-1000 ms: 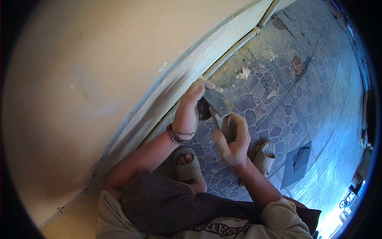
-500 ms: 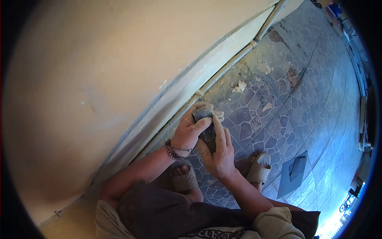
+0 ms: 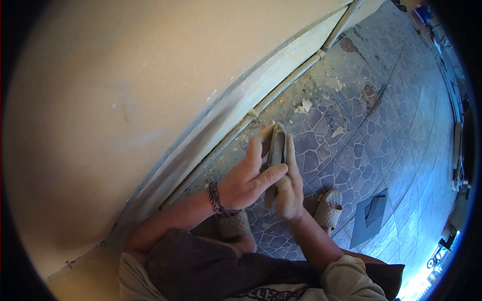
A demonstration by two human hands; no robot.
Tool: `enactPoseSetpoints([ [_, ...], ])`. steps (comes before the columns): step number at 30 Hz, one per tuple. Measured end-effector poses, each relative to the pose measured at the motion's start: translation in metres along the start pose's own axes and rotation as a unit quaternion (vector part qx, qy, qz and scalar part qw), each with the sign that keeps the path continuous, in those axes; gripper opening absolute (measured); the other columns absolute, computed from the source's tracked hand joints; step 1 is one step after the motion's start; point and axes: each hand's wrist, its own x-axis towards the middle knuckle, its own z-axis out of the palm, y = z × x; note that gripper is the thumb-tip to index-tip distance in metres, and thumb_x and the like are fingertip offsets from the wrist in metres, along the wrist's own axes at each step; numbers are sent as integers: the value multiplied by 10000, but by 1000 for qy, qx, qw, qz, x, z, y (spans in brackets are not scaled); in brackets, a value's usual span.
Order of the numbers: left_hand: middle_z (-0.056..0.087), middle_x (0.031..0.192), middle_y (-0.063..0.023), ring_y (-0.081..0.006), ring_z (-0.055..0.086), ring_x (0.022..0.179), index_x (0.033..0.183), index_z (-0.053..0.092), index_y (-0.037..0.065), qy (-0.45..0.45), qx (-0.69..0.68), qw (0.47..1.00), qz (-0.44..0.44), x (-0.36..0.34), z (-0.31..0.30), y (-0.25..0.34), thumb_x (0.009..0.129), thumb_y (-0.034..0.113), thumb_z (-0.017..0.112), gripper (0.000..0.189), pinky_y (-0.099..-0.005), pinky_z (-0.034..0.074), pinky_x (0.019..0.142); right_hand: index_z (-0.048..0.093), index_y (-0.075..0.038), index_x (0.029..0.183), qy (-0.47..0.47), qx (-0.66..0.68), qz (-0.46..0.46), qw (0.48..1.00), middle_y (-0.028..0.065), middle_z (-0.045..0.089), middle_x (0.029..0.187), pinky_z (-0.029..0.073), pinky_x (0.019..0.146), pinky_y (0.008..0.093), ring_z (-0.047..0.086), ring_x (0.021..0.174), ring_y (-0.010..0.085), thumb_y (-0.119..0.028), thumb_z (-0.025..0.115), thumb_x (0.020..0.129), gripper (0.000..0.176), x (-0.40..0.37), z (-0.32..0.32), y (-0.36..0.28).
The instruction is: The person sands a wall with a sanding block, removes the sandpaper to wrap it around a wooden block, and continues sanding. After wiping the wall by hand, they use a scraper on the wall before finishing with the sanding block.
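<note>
Between my two hands, in the middle of the view, is a grey folded sheet (image 3: 277, 145), seen nearly edge-on with its curved fold at the top. My left hand (image 3: 251, 178) presses on its left side, with the thumb reaching across its lower part. My right hand (image 3: 291, 185) lies along the right side, fingers pointing up and thumb bent near my left thumb. Dust covers the fingertips. A bracelet sits on my left wrist.
A beige wall (image 3: 100, 125) fills the left, with a pipe (image 3: 286, 83) along its base. Paint flakes (image 3: 305, 105) lie on the stone-patterned floor (image 3: 366, 150). Dark grey sheets (image 3: 369, 218) lie on the right, near a sandalled foot (image 3: 329, 208).
The grey sheet has turned from showing its flat face to nearly edge-on. My hands have come to its two sides, and my left thumb has moved down across it.
</note>
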Motion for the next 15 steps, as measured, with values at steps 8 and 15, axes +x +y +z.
enactPoseSetpoints([
  [8,488,1301,-243,-402,449,1224,1314,499,20,144,172,971,79,-7,-2,10,905,227,602,470,-475,302,1050,354,-83,1399,-90,492,192,845,168,556,1205,502,622,360,571,810,218,-306,494,912,554,19,-13,-3],
  [15,592,1131,-189,-320,598,986,1156,623,22,214,168,956,107,-12,-8,13,825,167,703,370,-388,462,883,357,-52,1379,-96,441,197,870,204,563,1183,508,595,331,581,803,211,-400,533,918,605,20,0,-7],
])
